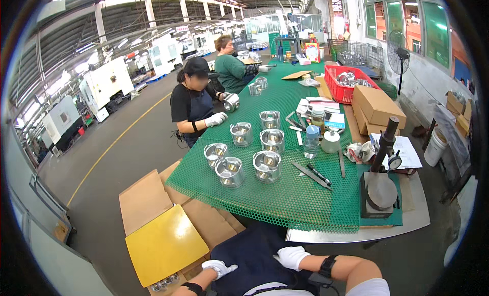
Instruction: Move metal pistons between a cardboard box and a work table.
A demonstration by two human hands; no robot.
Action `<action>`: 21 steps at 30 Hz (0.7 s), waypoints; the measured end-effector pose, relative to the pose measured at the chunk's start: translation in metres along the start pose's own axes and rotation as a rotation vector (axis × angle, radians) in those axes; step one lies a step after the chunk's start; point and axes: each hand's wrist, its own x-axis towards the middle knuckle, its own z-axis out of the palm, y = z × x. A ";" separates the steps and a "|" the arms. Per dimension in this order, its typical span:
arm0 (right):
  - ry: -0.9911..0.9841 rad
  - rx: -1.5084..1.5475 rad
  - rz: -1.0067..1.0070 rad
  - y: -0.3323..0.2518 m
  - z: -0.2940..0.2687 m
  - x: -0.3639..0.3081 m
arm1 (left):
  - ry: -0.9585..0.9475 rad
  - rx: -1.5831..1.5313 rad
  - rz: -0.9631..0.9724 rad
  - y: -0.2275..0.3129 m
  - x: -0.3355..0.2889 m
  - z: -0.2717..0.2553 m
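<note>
Left hand (220,268) and right hand (292,257) are lying half-curled on the apron (253,251) — any grip being unclear; pistons (230,172) are standing on mesh (214,192), presumably for cushioning.

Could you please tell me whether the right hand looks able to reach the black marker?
Probably yes: from the right hand at the dark cloth, the way looks open; a flat tool lies beside the black marker but doesn't cover it.

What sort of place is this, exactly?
Probably a factory or machine shop: shiny metal pistons stand on a green mesh mat, a dial gauge is mounted nearby, and large white machines stand in the background.
</note>
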 end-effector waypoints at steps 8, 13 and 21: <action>0.100 0.010 -0.010 -0.001 0.026 0.041 | 0.087 -0.128 0.191 -0.016 0.055 0.022; 0.095 0.242 -0.339 0.024 0.062 0.080 | 0.354 -0.447 0.785 -0.065 0.133 0.088; -0.071 0.350 -0.537 -0.027 0.008 0.037 | 0.040 -0.795 0.501 0.040 -0.011 0.004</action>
